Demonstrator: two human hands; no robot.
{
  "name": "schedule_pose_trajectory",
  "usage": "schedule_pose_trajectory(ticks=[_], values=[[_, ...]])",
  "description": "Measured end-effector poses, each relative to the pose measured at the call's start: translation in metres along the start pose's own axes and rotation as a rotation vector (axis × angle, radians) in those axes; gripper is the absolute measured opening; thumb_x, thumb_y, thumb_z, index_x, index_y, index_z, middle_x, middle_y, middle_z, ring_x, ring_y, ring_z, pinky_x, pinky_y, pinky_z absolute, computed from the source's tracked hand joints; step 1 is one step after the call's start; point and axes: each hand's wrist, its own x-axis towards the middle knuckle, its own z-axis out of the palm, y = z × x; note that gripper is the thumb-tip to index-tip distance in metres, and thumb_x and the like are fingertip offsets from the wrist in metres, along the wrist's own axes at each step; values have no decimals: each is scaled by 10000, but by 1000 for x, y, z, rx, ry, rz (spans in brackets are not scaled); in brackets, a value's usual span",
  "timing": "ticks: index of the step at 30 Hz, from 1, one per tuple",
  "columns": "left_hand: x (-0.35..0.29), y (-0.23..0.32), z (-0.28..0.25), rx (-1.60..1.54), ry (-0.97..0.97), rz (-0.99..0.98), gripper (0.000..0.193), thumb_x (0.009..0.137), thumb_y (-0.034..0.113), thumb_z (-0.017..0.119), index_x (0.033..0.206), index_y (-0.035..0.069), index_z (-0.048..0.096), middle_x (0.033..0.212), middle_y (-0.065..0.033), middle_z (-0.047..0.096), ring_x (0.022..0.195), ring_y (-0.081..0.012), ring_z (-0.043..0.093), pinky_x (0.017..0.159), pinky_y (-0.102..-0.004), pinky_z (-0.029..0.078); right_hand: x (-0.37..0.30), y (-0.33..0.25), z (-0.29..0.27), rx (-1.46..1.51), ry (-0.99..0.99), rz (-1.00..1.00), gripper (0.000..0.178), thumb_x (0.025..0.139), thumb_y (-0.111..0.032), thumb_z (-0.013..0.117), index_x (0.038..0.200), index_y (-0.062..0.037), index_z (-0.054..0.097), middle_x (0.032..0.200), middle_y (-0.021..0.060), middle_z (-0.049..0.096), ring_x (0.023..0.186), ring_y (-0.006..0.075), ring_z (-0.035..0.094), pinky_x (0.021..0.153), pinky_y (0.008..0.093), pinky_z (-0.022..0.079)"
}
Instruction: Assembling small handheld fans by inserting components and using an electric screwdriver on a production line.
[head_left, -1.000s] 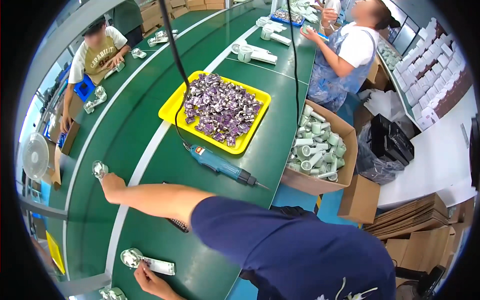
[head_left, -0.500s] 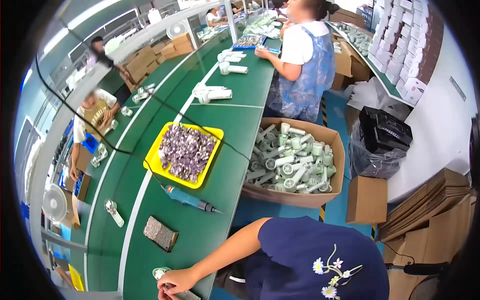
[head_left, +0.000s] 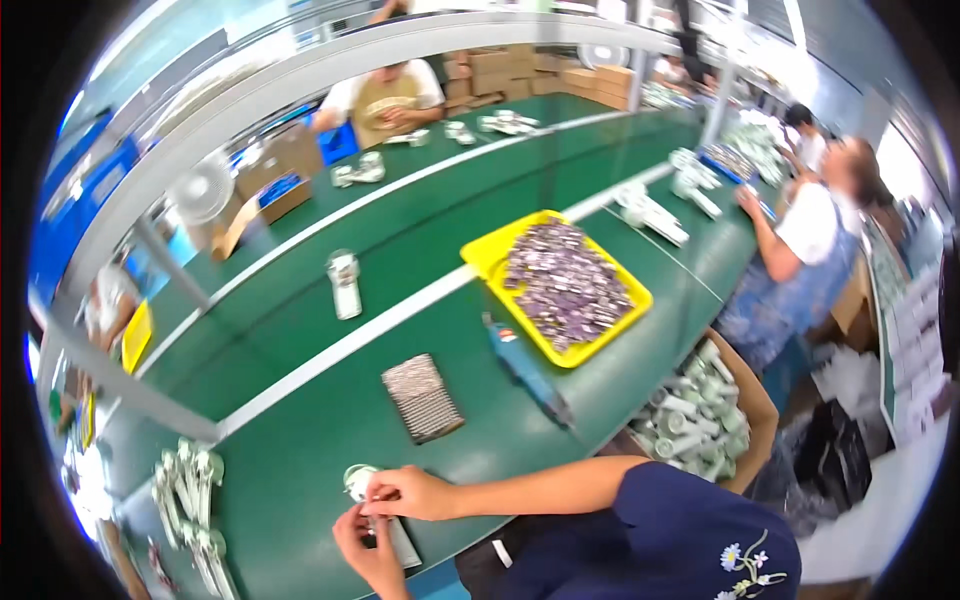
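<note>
Both my hands meet at the near edge of the green bench (head_left: 300,450). My right hand (head_left: 408,492) pinches the top of a small white device with a round head (head_left: 356,478). My left hand (head_left: 366,548) grips the same device from below, its flat body (head_left: 403,543) poking out beside the palm. A grey pad of small parts (head_left: 422,398) lies just beyond the hands. Further right lie a blue electric screwdriver (head_left: 527,372) and a yellow tray (head_left: 487,258) heaped with purple-silver parts.
A white device (head_left: 343,283) stands on the belt beyond the white dividing strip. A cardboard box of white devices (head_left: 700,418) sits at my right. More white devices (head_left: 190,500) lie at the left. A co-worker (head_left: 805,255) stands right; another (head_left: 385,95) sits across. A fan (head_left: 200,187) stands far left.
The view has swung around. My left arm, stretched out to the belt a second ago, is back at the near edge, and both hands now hold the white device together.
</note>
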Motion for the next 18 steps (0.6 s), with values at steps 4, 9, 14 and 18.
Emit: schedule_pose_trajectory(ticks=[4, 9, 14, 18], values=[[-11, 13, -6, 19, 22, -103, 159, 901, 44, 742, 1051, 17, 695, 986, -61, 588, 828, -164, 560, 664, -279, 433, -11, 21, 12, 154, -103, 92, 188, 976, -85, 719, 1130, 15, 680, 1103, 89, 745, 1025, 145, 700, 898, 318, 577], [2, 28, 8, -76, -57, -148, 265, 871, -38, 745, 1120, 26, 681, 985, -117, 598, 841, -235, 604, 714, -328, 504, -22, 6, -23, -15, -110, 80, 318, 978, 35, 676, 1245, -9, 508, 1239, 167, 717, 1172, 217, 685, 1018, 377, 554], [7, 32, 4, -50, -46, -56, 394, 778, -53, 778, 1149, 52, 697, 993, -115, 631, 840, -278, 612, 726, -355, 514, -12, -10, -19, 149, 34, 184, 112, 979, 81, 640, 1070, 21, 613, 1021, 228, 758, 812, 208, 732, 748, 323, 618], [7, 20, 8, -87, -28, -18, 307, 745, -46, 797, 1031, 56, 752, 909, -61, 636, 835, -243, 601, 686, -355, 494, -11, -16, -15, 103, 92, 241, 153, 997, 20, 648, 1151, 26, 649, 978, 189, 755, 769, 182, 705, 687, 313, 597]])
